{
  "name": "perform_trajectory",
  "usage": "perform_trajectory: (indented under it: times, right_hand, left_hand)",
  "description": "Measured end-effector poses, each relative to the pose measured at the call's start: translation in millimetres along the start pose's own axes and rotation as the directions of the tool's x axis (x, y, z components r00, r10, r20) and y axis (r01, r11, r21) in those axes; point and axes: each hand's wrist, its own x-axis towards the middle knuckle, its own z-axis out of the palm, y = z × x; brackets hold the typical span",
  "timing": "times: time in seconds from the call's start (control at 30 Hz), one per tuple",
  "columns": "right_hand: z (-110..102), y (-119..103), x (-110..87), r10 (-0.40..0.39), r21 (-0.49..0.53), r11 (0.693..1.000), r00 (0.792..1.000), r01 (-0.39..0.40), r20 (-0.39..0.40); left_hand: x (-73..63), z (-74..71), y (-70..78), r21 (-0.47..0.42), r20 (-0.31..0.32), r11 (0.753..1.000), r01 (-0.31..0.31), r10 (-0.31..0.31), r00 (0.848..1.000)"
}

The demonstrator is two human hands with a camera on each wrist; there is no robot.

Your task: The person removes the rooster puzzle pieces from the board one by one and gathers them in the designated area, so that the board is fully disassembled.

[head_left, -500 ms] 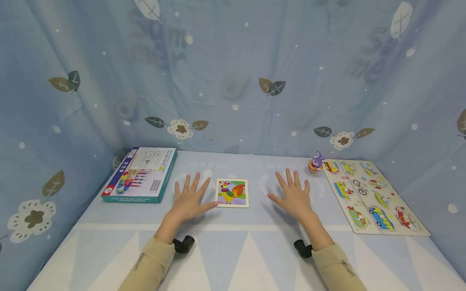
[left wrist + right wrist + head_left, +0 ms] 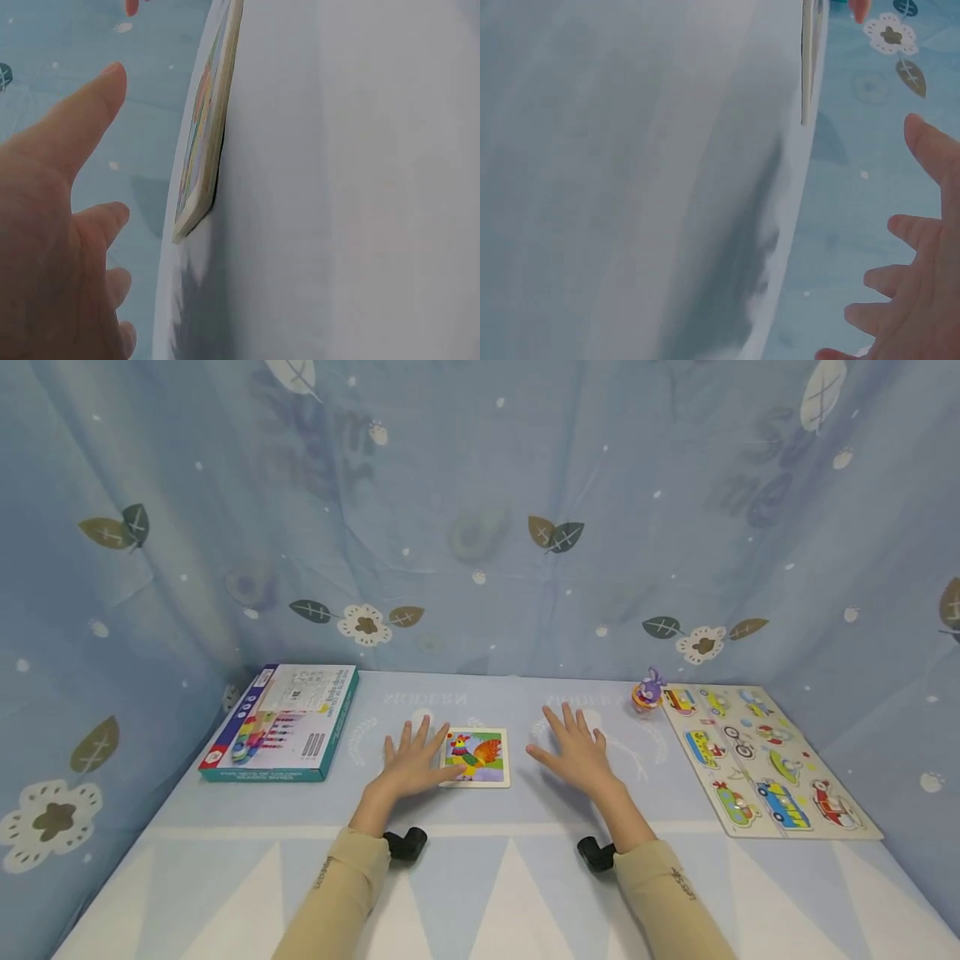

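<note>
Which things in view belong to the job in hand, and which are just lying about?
Likely the job:
rooster picture board, nearest the left hand and right hand

Apparently just lying about:
flat box
purple figure
vehicle puzzle board

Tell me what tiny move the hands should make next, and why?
Probably lower the left hand to the rooster board: in the head view its thumb overlaps the board's lower left, but the left wrist view shows a gap between them, and that hand holds nothing.
</note>
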Motion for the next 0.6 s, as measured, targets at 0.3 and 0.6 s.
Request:
perform_trajectory:
  times: [0.3, 0.6]
  right_hand:
    - [6.0, -8.1, 21.4, -0.036, 0.221, 0.975, 0.996, 0.016, 0.086]
    - [16.8, -13.5, 43.1, -0.11, 0.224, 0.972, 0.982, 0.074, 0.154]
  left_hand:
    - [17.5, -0.1, -2.1, -0.106, 0.066, 0.993, -0.055, 0.062, 0.996]
    - [25.0, 6.1, -5.9, -0.13, 0.063, 0.987, -0.091, 0.1, 0.993]
